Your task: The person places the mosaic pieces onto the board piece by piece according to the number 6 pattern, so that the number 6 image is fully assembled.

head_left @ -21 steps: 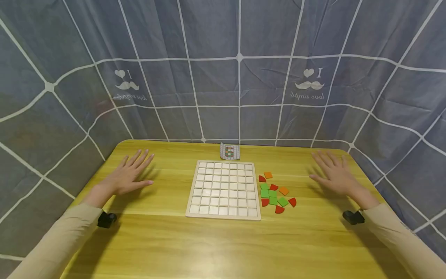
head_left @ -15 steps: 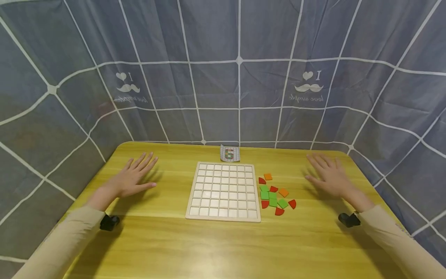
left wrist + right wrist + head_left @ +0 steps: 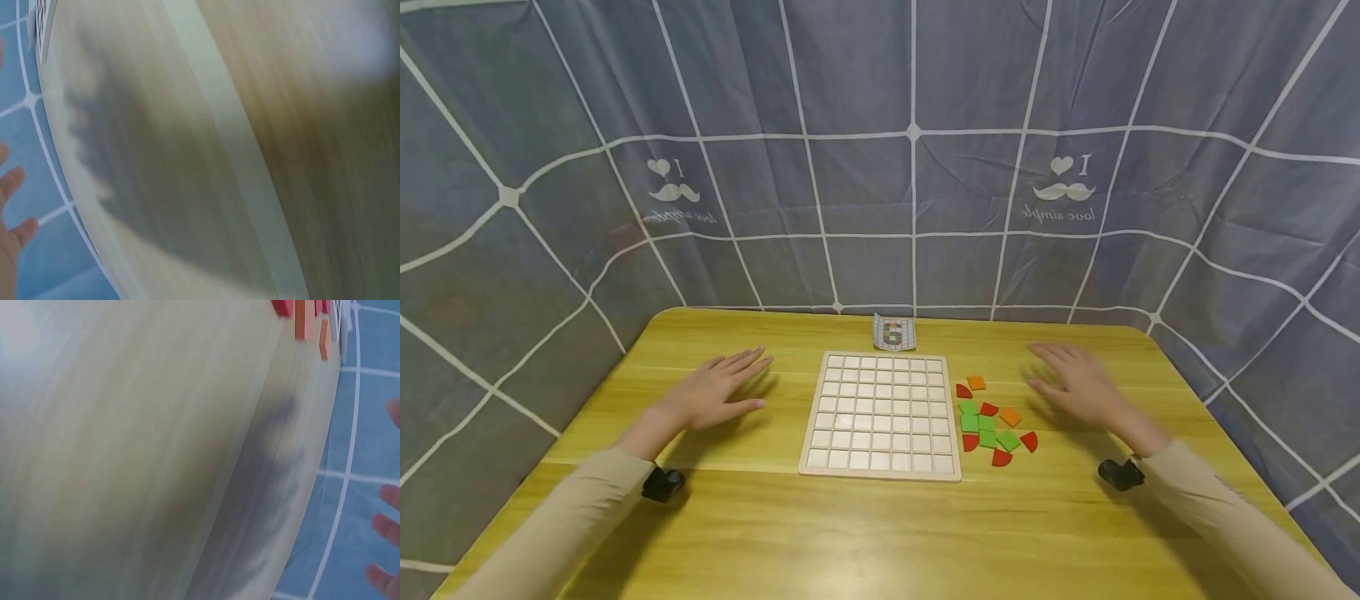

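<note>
A pale wooden grid board (image 3: pixel 880 477) lies in the middle of the table, its square cells bare. To its left my left hand (image 3: pixel 711 393) hovers over the table with fingers extended, holding nothing. On the other side my right hand (image 3: pixel 1078 387) also hovers with straight fingers, near the loose tiles. Those tiles lie beside the board's right edge: green squares (image 3: pixel 987 423), orange squares (image 3: pixel 1011 417) and red quarter-round pieces (image 3: pixel 1002 458). In the right wrist view an orange tile (image 3: pixel 304 319) shows at the top, with fingertips (image 3: pixel 387 530) at the right edge.
Behind the board stands a small patterned card (image 3: pixel 893 333) with a coloured figure on a grid. The yellow wood-grain table (image 3: pixel 880 533) ends at a grey-blue curtain (image 3: pixel 865 183) with white lines, which runs along the back and sides.
Both hands have moved inward, the left one rightward towards the board and the right one leftward towards the tiles. The board, tiles and card stay in place.
</note>
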The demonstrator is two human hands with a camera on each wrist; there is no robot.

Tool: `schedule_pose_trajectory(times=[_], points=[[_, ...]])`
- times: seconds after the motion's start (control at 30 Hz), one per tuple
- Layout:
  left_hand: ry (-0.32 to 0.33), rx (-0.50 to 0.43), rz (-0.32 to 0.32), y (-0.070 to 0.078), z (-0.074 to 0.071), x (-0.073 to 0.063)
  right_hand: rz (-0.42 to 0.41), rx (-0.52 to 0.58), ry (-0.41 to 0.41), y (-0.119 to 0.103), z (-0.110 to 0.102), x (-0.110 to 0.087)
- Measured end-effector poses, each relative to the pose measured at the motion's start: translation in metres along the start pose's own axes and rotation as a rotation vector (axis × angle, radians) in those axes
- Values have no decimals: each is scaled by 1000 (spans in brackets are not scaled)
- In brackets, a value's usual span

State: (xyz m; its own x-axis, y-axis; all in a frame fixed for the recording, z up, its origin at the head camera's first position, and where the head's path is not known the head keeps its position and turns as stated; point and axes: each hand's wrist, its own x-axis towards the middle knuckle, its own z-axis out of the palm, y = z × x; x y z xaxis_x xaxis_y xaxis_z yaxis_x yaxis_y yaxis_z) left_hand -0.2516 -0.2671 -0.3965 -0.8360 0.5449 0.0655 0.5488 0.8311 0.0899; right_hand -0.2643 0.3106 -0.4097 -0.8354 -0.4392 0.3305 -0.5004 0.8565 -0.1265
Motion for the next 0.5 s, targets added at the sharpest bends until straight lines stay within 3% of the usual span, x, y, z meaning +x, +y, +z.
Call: schedule_pose_trajectory(times=[0.33, 0.5], points=[[92, -22, 9, 24, 12, 17, 21, 112, -14, -28, 15, 16], [86, -70, 53, 33, 18, 23, 31, 188, -25, -42, 18, 26]])
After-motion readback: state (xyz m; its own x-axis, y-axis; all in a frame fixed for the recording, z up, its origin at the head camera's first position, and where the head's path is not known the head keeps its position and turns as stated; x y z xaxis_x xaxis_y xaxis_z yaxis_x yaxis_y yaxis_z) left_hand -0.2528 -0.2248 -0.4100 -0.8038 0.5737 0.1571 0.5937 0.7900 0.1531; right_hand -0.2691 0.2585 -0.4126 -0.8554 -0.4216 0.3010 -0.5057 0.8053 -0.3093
